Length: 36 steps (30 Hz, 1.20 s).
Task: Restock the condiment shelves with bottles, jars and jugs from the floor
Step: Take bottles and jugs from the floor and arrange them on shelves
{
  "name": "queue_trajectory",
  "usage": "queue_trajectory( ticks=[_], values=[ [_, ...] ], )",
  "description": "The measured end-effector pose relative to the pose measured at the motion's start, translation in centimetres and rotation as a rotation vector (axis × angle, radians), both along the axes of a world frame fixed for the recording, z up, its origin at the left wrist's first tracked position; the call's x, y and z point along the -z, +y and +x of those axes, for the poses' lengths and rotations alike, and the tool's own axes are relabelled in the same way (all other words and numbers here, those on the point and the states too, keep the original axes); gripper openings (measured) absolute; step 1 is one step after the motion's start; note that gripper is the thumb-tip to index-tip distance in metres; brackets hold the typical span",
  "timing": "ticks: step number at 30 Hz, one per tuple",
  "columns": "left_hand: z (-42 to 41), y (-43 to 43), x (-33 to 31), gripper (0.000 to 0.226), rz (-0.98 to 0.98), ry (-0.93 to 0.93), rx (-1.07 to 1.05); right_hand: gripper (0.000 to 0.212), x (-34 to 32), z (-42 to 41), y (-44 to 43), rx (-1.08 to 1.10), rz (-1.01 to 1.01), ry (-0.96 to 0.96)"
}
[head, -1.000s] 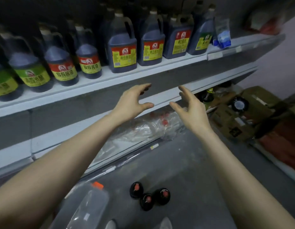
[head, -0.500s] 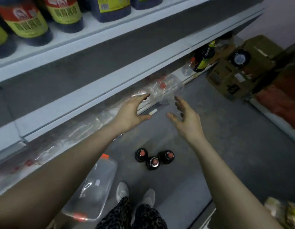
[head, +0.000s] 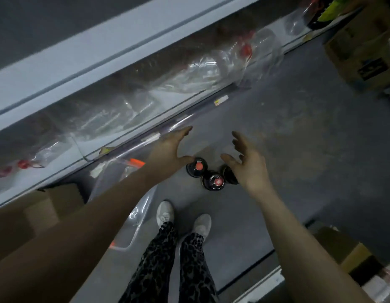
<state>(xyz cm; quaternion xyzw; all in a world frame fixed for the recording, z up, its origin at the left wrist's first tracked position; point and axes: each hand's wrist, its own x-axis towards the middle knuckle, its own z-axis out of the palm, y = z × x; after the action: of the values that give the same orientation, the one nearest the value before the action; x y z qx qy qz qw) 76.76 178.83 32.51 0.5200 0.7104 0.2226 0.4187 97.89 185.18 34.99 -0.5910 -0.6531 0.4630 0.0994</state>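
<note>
Three bottles (head: 213, 180) stand in a tight cluster on the floor, and neither hand has hold of one, so at least these remain to be shelved. A clear jug (head: 140, 215) with an orange cap lies on the floor too, partly under the left forearm. How full the condiment shelves are cannot be told. Only the lowest shelf (head: 80, 149) shows, beyond the left hand (head: 167, 149), with clear wrapped packs (head: 189, 71) lying along it. I judge the restocking partway through, with picking up the bottles as the step in hand.

The left hand is empty and wide open, fingers straight and together, thumb spread toward the cluster. The nearest bottle, red cap up, sits just off that thumb's tip. Whether they touch cannot be told, as the hand may be well above it.

The right hand (head: 249, 167) is empty too, its fingers loosely spread and slightly bent, palm facing the left one. One bottle lies behind the heel of this hand, its cap hidden. The middle bottle, red cap showing, sits between the two hands, toward the wrists.

The bottles lie at the thumb side of both hands, not under the fingertips, so the hands would likely need to drop and draw back a little to close round the necks. Boxes (head: 360, 55) sit well beyond the right hand.
</note>
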Motion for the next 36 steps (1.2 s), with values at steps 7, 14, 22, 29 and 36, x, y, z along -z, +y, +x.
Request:
queue_trajectory(
  ticks=[7, 14, 22, 29, 36],
  values=[
    [1.3, -2.1, 12.6, 0.086, -0.121, -0.07, -0.071, 0.066, 12.7, -0.2, -0.8, -0.026, -0.12, -0.053],
    [2.4, -3.7, 26.0, 0.092, -0.201, -0.051, -0.06, 0.072, 25.3, -0.7, 0.0, -0.125, -0.16, -0.156],
    [4.8, -4.0, 37.1, 0.091, -0.209, -0.094, -0.151, 0.078, 35.9, -0.6, 1.5, -0.288, -0.346, -0.128],
    [6.3, -3.1, 39.6, 0.085, -0.093, -0.073, -0.172, 0.062, 39.0, -0.5, 2.3, -0.374, -0.356, 0.04],
    [5.5, -1.2, 41.5, 0.1, -0.162, -0.219, -0.357, 0.053, 40.5, -3.2, 3.4, -0.337, -0.226, -0.036]
  ],
)
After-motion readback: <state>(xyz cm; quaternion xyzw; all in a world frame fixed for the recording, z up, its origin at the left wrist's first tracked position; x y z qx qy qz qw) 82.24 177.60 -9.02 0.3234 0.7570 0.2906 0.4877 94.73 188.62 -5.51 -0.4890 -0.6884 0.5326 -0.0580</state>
